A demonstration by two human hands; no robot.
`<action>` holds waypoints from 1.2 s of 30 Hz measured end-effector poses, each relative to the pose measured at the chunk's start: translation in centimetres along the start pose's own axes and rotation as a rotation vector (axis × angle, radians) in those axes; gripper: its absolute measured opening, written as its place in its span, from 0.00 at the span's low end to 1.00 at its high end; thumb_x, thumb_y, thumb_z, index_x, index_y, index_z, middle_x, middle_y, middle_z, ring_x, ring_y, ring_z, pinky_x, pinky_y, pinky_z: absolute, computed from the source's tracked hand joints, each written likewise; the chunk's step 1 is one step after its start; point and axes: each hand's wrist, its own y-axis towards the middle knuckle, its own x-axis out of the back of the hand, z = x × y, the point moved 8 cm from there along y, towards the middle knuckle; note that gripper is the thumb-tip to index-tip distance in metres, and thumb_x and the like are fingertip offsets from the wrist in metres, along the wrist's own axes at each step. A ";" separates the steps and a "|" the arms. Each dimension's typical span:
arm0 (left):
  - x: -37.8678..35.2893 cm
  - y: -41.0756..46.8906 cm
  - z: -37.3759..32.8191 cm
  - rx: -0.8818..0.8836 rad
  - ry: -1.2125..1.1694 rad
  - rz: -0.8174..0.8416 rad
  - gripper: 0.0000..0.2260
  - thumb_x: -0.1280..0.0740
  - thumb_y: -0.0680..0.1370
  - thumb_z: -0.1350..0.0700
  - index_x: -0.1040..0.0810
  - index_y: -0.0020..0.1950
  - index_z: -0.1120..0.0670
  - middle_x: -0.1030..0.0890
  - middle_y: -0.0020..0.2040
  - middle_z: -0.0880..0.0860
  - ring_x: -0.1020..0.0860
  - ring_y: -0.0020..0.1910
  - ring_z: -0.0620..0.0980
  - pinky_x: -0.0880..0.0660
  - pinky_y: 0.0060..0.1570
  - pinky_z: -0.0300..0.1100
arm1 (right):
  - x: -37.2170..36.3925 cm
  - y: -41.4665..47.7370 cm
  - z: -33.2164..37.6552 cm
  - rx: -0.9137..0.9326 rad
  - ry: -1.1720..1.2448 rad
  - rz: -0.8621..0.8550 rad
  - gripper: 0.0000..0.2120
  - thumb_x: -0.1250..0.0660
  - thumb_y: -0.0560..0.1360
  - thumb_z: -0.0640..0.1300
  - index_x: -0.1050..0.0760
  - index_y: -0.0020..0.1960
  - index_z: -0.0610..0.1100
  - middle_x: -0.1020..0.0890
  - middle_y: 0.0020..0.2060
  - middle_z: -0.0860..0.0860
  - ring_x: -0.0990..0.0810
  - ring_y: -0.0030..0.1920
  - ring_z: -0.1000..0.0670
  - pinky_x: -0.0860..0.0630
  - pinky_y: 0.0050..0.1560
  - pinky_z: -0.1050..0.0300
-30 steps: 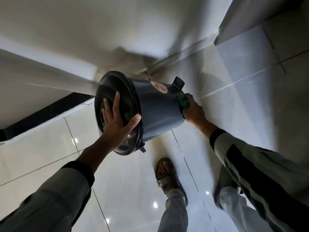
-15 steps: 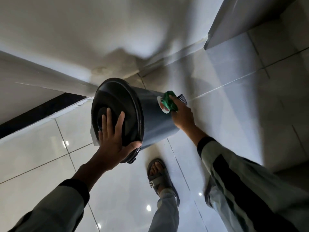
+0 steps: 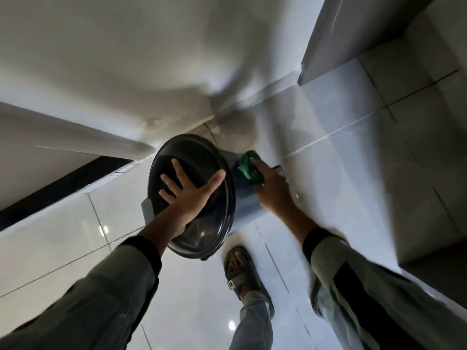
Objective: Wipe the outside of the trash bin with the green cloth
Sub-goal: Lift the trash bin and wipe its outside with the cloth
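Glossy pale floor tiles point(image 3: 63, 231) meet a white wall point(image 3: 126, 59) in a corner, and that is where the work sits. On the left hand point(image 3: 188, 195) the fingers point(image 3: 178, 173) are spread wide and flat, thumb out to the right, palm pressed on the dark domed lid point(image 3: 202, 231) and gripping nothing. On the right hand point(image 3: 271, 190) the fingers are curled closed around the green cloth point(image 3: 249, 168), which is bunched up and pressed against the upper side wall of the trash bin point(image 3: 242, 210), just behind the lid's rim. How the fingertips lie under the cloth cannot be made out. This grey-blue bin is tipped over towards the camera, so its lid faces up and forward, and its body runs back to the corner; a small dark pedal point(image 3: 279, 169) shows just past the right hand. Both arms wear grey-green sleeves point(image 3: 101, 299) with dark cuffs. Below the bin, a foot in a grey sandal point(image 3: 240, 274) stands on the tiles. A grey cabinet panel point(image 3: 353, 34) rises at the upper right.
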 end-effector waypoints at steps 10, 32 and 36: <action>-0.8 -4.9 8.8 -0.182 0.012 -0.027 0.60 0.34 0.53 0.24 0.71 0.71 0.33 0.68 0.80 0.48 0.66 0.78 0.53 0.58 0.75 0.62 | -2.8 -5.4 -3.5 0.012 0.111 0.082 0.32 0.38 0.73 0.29 0.35 0.73 0.48 0.32 0.73 0.41 0.33 0.73 0.43 0.35 0.68 0.60; -1.9 -6.3 9.3 0.086 -0.180 0.014 0.66 0.25 0.55 0.29 0.69 0.76 0.42 0.63 0.81 0.57 0.54 0.79 0.65 0.47 0.73 0.68 | -4.4 -7.8 -5.2 0.026 -0.008 0.148 0.35 0.42 0.72 0.27 0.37 0.74 0.52 0.37 0.75 0.40 0.31 0.70 0.38 0.30 0.67 0.48; -1.9 -6.6 10.5 0.053 -0.136 0.079 0.68 0.24 0.52 0.31 0.71 0.75 0.39 0.66 0.80 0.55 0.58 0.79 0.62 0.46 0.74 0.68 | -5.0 -5.0 -11.0 -0.210 -0.071 0.183 0.33 0.43 0.73 0.31 0.38 0.74 0.54 0.31 0.72 0.43 0.29 0.68 0.39 0.29 0.66 0.50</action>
